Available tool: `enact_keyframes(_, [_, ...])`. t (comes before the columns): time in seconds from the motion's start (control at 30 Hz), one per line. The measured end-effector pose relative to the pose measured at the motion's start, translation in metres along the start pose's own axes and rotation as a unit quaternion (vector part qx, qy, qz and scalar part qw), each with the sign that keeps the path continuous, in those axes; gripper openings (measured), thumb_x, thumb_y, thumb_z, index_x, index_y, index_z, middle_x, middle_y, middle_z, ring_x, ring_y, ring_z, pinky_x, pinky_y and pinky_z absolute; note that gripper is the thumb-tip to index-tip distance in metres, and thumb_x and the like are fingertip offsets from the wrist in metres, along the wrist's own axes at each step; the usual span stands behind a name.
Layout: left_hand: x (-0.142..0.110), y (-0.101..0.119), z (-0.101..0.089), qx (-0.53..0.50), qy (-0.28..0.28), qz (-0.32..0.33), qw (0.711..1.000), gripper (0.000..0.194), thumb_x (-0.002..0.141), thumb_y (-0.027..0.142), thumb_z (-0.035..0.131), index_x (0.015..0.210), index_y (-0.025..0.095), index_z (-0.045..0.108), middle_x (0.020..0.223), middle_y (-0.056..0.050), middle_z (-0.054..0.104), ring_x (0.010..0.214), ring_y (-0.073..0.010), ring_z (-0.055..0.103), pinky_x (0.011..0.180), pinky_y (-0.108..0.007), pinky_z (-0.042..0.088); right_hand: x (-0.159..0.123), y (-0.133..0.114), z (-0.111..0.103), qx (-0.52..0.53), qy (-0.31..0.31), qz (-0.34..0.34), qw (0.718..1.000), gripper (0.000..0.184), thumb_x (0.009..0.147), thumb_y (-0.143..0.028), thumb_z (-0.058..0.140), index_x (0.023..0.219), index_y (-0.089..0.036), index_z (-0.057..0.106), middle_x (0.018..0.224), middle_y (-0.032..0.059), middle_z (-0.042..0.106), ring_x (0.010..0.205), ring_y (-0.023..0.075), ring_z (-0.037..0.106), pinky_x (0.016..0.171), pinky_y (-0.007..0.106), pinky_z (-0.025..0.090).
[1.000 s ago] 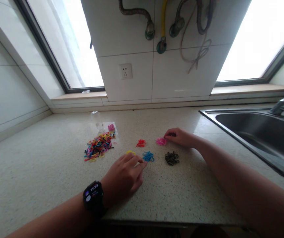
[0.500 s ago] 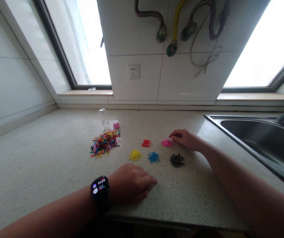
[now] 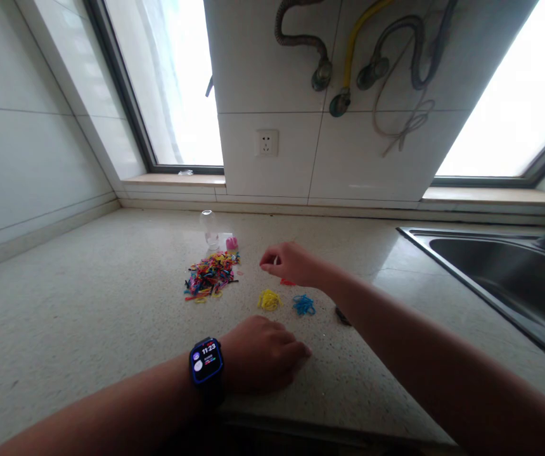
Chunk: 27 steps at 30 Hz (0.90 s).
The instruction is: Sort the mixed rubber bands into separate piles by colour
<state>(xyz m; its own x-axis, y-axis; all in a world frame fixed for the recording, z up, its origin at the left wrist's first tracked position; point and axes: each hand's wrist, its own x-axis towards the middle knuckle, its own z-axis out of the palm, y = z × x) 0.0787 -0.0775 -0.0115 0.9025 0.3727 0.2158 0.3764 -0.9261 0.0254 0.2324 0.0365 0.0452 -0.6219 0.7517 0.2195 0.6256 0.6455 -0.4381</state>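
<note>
My right hand (image 3: 291, 261) hovers over the counter between the mixed heap and the small red pile, thumb and fingertips pinched; anything between them is too small to make out. Just left of it lies a heap of multicoloured rubber bands (image 3: 210, 275). Red rubber bands (image 3: 287, 282) show partly below the hand. Yellow rubber bands (image 3: 269, 300) and blue rubber bands (image 3: 304, 304) lie in front in separate piles. The forearm partly covers the black rubber bands (image 3: 342, 316) and hides the pink pile. My left hand (image 3: 265, 354) rests on the counter, fingers loosely extended, holding nothing.
A clear bottle (image 3: 210, 231) stands behind the heap, next to a pink object (image 3: 231, 243). A steel sink (image 3: 500, 269) is set into the counter (image 3: 111, 304) at the right. A tiled wall with a socket (image 3: 267, 143) rises behind.
My right hand has moved left from the pink pile towards the multicoloured heap. Its forearm now crosses the pink and black piles. The view has shifted slightly; my left hand stays resting.
</note>
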Motion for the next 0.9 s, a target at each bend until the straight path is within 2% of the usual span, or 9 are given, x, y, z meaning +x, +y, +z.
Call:
enact_keyframes(0.13, [0.0, 0.001, -0.002, 0.011, -0.007, 0.004, 1.0, 0.027, 0.093, 0.028, 0.052, 0.119, 0.022, 0.059, 0.084, -0.002, 0.07, 0.073, -0.0189, 0.065, 0.061, -0.03, 0.044, 0.034, -0.025, 0.027, -0.143, -0.077, -0.021, 0.987, 0.023, 0.086, -0.03, 0.058, 0.095, -0.02, 0.077, 0.094, 0.0093, 0.077, 0.084, 0.0206, 0.069, 0.07, 0.027, 0.044])
enact_keyframes(0.23, [0.0, 0.001, -0.003, 0.013, -0.01, 0.003, 1.0, 0.026, 0.094, 0.03, 0.051, 0.118, 0.022, 0.058, 0.083, -0.001, 0.069, 0.073, -0.0189, 0.065, 0.06, -0.03, 0.044, 0.048, -0.032, 0.042, -0.185, -0.125, -0.015, 0.975, 0.027, 0.086, -0.033, 0.057, 0.098, -0.02, 0.077, 0.097, 0.0117, 0.077, 0.09, 0.0237, 0.07, 0.073, 0.027, 0.046])
enact_keyframes(0.43, [-0.001, 0.0, -0.004, 0.012, -0.004, 0.006, 1.0, 0.025, 0.095, 0.03, 0.049, 0.116, 0.021, 0.059, 0.081, -0.002, 0.069, 0.072, -0.0193, 0.064, 0.061, -0.03, 0.045, 0.054, -0.035, 0.055, -0.203, -0.119, 0.0, 0.972, 0.029, 0.084, -0.026, 0.055, 0.1, -0.015, 0.076, 0.102, 0.0165, 0.076, 0.091, 0.0259, 0.071, 0.075, 0.029, 0.049])
enact_keyframes(0.67, [-0.001, 0.0, -0.004, 0.005, -0.003, 0.007, 1.0, 0.026, 0.094, 0.029, 0.051, 0.118, 0.021, 0.059, 0.083, -0.003, 0.069, 0.072, -0.02, 0.065, 0.062, -0.031, 0.046, 0.045, -0.035, 0.046, -0.226, -0.116, 0.009, 0.967, 0.029, 0.087, -0.024, 0.05, 0.099, -0.018, 0.076, 0.104, 0.0152, 0.075, 0.095, 0.0254, 0.069, 0.079, 0.03, 0.048])
enact_keyframes(0.8, [-0.001, 0.0, -0.003, 0.004, -0.009, 0.004, 1.0, 0.028, 0.093, 0.029, 0.053, 0.12, 0.022, 0.058, 0.083, -0.003, 0.069, 0.073, -0.0198, 0.065, 0.062, -0.031, 0.046, 0.029, -0.029, 0.026, -0.216, -0.086, -0.011, 0.973, 0.024, 0.086, -0.022, 0.054, 0.094, -0.018, 0.077, 0.097, 0.0131, 0.076, 0.088, 0.0241, 0.069, 0.074, 0.029, 0.046])
enact_keyframes(0.9, [-0.001, 0.0, -0.002, 0.002, -0.007, -0.002, 1.0, 0.029, 0.093, 0.029, 0.054, 0.121, 0.023, 0.058, 0.085, -0.002, 0.069, 0.074, -0.019, 0.065, 0.061, -0.03, 0.046, 0.01, -0.016, 0.004, -0.145, -0.068, -0.013, 0.987, 0.019, 0.083, -0.022, 0.06, 0.091, -0.018, 0.077, 0.086, 0.0089, 0.076, 0.078, 0.0201, 0.067, 0.07, 0.028, 0.044])
